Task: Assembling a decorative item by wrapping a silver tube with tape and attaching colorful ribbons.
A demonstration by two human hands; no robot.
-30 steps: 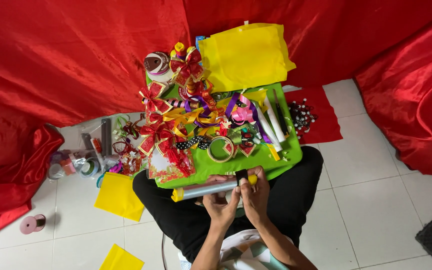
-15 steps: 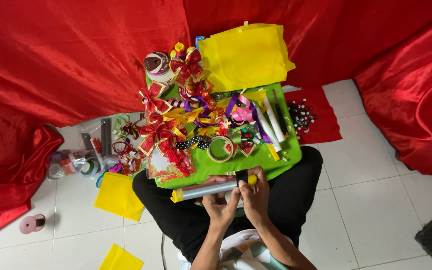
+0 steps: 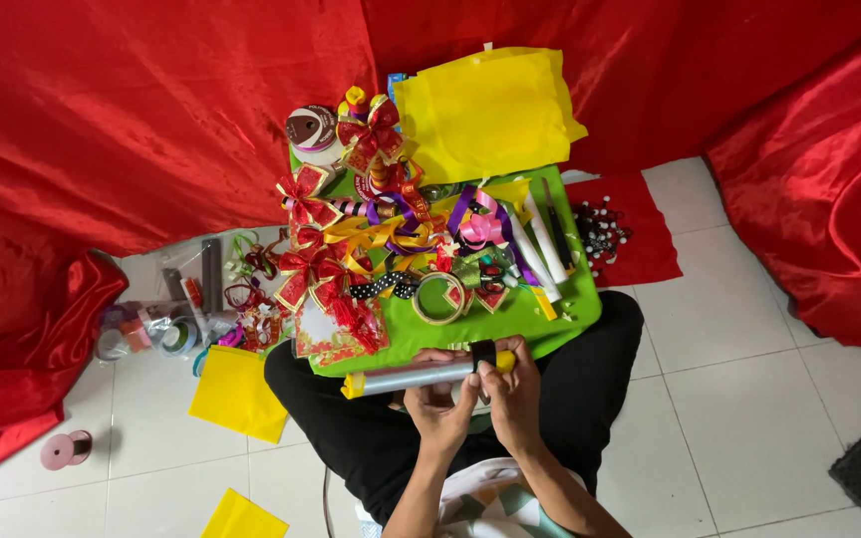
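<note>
Change: nothing has visibly moved since the earlier frames; both hands stay on the tube.
Tube: silver-wrapped tube (image 3: 419, 377) with yellow ends, lying nearly level at lower centre, just below the near edge of the green board (image 3: 540, 314).
Left hand (image 3: 439, 402): fingers curled up around the tube's middle from below, clamped on it.
Right hand (image 3: 513, 391): closed over the tube's right end, beside a black band (image 3: 484, 354) wrapped round it.
Board: rests over the person's lap in black trousers, crowded with red-and-gold ribbon bows (image 3: 319, 271), a tape ring (image 3: 439, 297) and white sticks (image 3: 533, 237).
Upper centre: yellow sheet (image 3: 485, 110) against red satin cloth (image 3: 142, 110).
Left floor: yellow paper square (image 3: 236, 394), pink ribbon spool (image 3: 65, 449), tape rolls (image 3: 146, 331).
Right of board: dark beads on red felt (image 3: 640, 239).
</note>
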